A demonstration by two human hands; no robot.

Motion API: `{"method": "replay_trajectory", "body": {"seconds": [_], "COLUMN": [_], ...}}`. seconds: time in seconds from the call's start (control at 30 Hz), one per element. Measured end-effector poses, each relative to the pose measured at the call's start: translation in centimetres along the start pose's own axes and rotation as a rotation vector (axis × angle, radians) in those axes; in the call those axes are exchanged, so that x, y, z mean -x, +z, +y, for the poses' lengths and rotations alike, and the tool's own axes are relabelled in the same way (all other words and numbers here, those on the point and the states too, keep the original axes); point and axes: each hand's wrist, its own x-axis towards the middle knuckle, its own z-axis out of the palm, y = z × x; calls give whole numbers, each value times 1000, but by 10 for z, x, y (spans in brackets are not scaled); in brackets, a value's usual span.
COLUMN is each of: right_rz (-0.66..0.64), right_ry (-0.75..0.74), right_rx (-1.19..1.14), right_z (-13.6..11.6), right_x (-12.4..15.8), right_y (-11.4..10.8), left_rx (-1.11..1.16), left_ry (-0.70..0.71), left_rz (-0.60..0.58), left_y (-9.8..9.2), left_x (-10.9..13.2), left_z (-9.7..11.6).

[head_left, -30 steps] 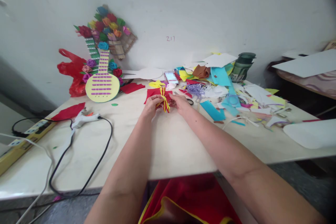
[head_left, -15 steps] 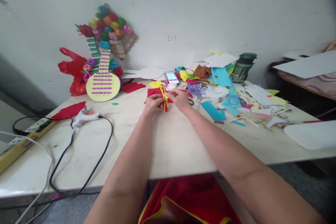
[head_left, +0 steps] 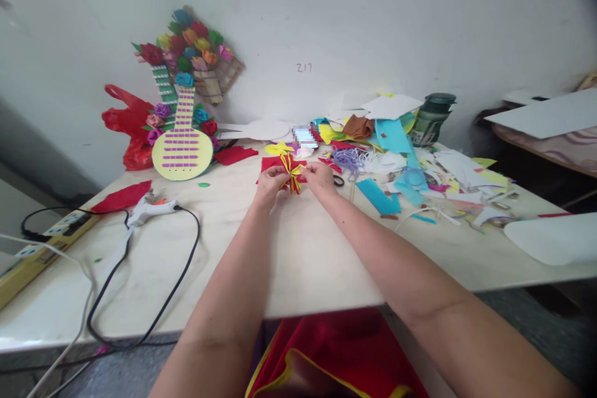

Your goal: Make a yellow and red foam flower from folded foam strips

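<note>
Between my hands, above the table, is a yellow and red paper flower point(head_left: 292, 178) with its petals fanned out from a pinched middle. My left hand point(head_left: 271, 184) is closed on its left side. On the right, the fingertips of my right hand point(head_left: 319, 176) pinch a petal edge. Red paper point(head_left: 270, 163) lies just behind the flower, partly covered by my hands. Further back are a yellow paper piece point(head_left: 280, 148) and a phone point(head_left: 305, 137). Scissors, of which a black handle loop point(head_left: 338, 180) shows, lie beside my right hand.
A white glue gun point(head_left: 153, 208) with a looping black cord lies left, near a yellow power strip point(head_left: 51, 239). A paper lute point(head_left: 183, 152) leans by paper flowers and a red bag point(head_left: 128, 127). Paper scraps, purple string point(head_left: 347, 159) and a green bottle point(head_left: 433, 119) crowd the right.
The flower's petals have spread from a narrow upright bunch into a wider fan. My right hand has shifted slightly right and down, from the flower's middle to its right edge.
</note>
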Motion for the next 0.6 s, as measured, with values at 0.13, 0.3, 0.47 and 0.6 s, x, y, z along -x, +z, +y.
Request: {"method": "replay_trajectory", "body": {"seconds": [0.13, 0.3, 0.47, 0.6], "right_rz": [-17, -46, -77, 11], "right_ry": [39, 67, 33, 39], "right_rx": [-14, -68, -217, -322], "right_z": [5, 2, -2, -3], "right_x": [0, 2, -2, -8], "right_y": [3, 1, -5, -11], "left_rx": [3, 2, 4, -24], "left_ry": [13, 17, -6, -59], "left_rz": [13, 26, 9, -118], "left_y": [-1, -4, -7, -8], "left_x": [0, -2, -4, -2], "left_z": [-1, -3, -4, -2]}}
